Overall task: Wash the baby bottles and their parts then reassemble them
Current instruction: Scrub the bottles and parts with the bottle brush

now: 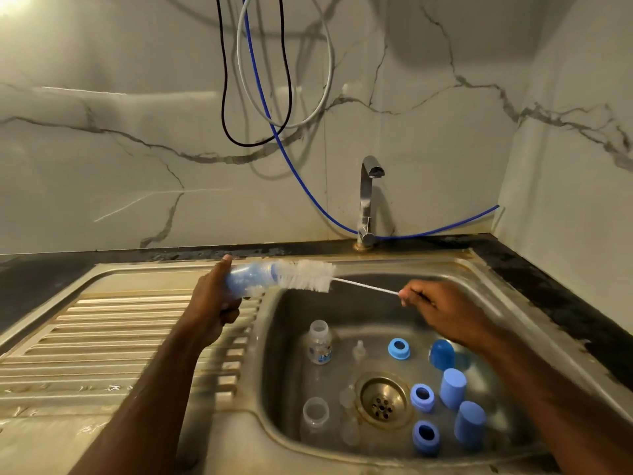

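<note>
My left hand (214,299) grips a clear baby bottle (248,279) held sideways over the sink's left rim. A white bottle brush (305,275) sticks partly out of its mouth. My right hand (442,310) pinches the brush's thin wire handle (366,287). In the sink basin (342,306) stand two more bottles (319,342) (314,419), clear teats (359,349) (349,430), three blue screw rings (399,348) (422,397) (426,437) and three blue caps (442,354) (452,387) (469,425).
A chrome tap (367,200) stands behind the basin, no water running. The brass drain (382,401) sits mid-basin. A ribbed draining board (113,344) lies left. A blue hose (308,197) and cables hang on the marble wall. A black worktop (555,303) borders the sink.
</note>
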